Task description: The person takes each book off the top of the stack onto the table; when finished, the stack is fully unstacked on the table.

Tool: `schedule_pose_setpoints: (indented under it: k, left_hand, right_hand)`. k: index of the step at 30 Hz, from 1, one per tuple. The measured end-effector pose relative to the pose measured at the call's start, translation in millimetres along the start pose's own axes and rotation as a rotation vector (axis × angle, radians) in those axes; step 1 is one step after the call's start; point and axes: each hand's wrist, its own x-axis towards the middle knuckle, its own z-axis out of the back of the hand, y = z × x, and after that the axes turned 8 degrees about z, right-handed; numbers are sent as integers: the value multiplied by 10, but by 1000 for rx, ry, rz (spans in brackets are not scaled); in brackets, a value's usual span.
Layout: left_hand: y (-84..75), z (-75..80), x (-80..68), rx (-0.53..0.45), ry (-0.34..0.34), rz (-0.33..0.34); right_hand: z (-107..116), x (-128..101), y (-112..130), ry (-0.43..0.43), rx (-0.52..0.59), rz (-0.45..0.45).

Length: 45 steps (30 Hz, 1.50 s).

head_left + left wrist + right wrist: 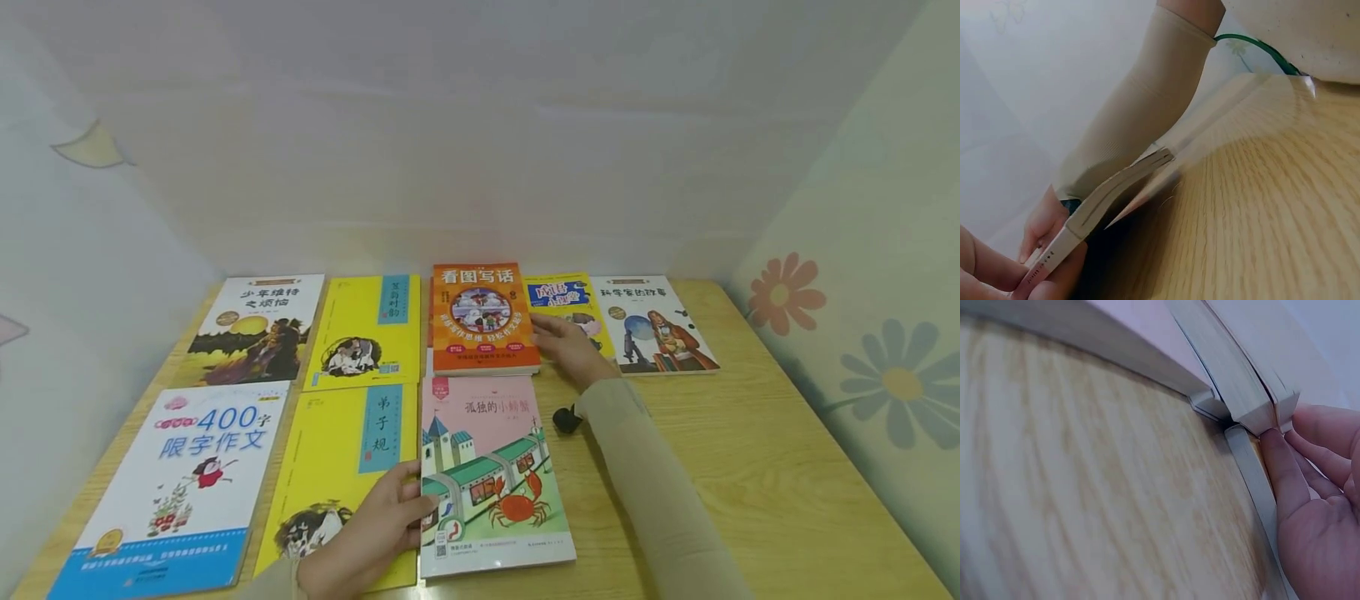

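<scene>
In the head view my left hand (pixel 375 521) pinches the left edge of a pink-covered book (pixel 487 475) with a red crab on its front. The left wrist view shows the spine (pixel 1044 265) of this book between thumb and fingers. My right hand (pixel 570 346) rests its fingers against the right edge of an orange picture-writing book (pixel 483 321), which lies on top of another book. From the right wrist view, its fingers (pixel 1282 465) touch the corner of the stacked books (pixel 1229 369). The pink book lies just in front of that stack.
Left of the pink book lie two yellow books (pixel 367 325) with blue title panels, a white-and-blue composition book (pixel 180 475) and a white book (pixel 255 325). Behind my right hand are a yellow-and-blue book (pixel 558 292) and a white science book (pixel 652 321). Walls border the wooden table (pixel 772 483).
</scene>
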Motion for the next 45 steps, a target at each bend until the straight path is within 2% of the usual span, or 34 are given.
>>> schedule_pose_setpoints:
  k: [5,9,13,17,20,23,29,31,36,39,42,45]
  left_hand:
    - [-26,-25,28,35,-6,29]
    - [-98,24,39,112,-9,61]
    - [-232,146,14,232,10,100]
    - [-415,341,-17,339,5,90]
    - [-545,477,-16,403,-27,72]
    - [-671,548,36,444,-76,33]
    - [-937,593,329,576,-270,-182]
    - [-1016,584,448,584,-314,-217]
    - [-1183,517,740,494,-337,-227]
    - [-1240,500,916,464,-358,-231]
    - [-1263,527,1070,412,-383,-200]
    - [-1260,585,1192,418,-420,-171]
  right_hand:
    - [19,-5,6,-4,-35,-1]
    - [12,-32,33,-11,-40,2]
    - [-12,-69,74,0,-36,3]
    - [-33,-81,107,5,-35,17]
    - [-39,-68,107,-13,-46,16]
    - [-33,-44,86,-31,-57,4]
    - [-21,-36,42,-40,-70,-17]
    - [-17,-55,43,-44,-91,-16]
    - [-8,-105,74,-52,-123,-8]
    - [-22,-124,100,-49,-85,-15]
    - [-53,-141,136,-34,-46,-26]
    - [-87,-155,175,-22,-38,-16]
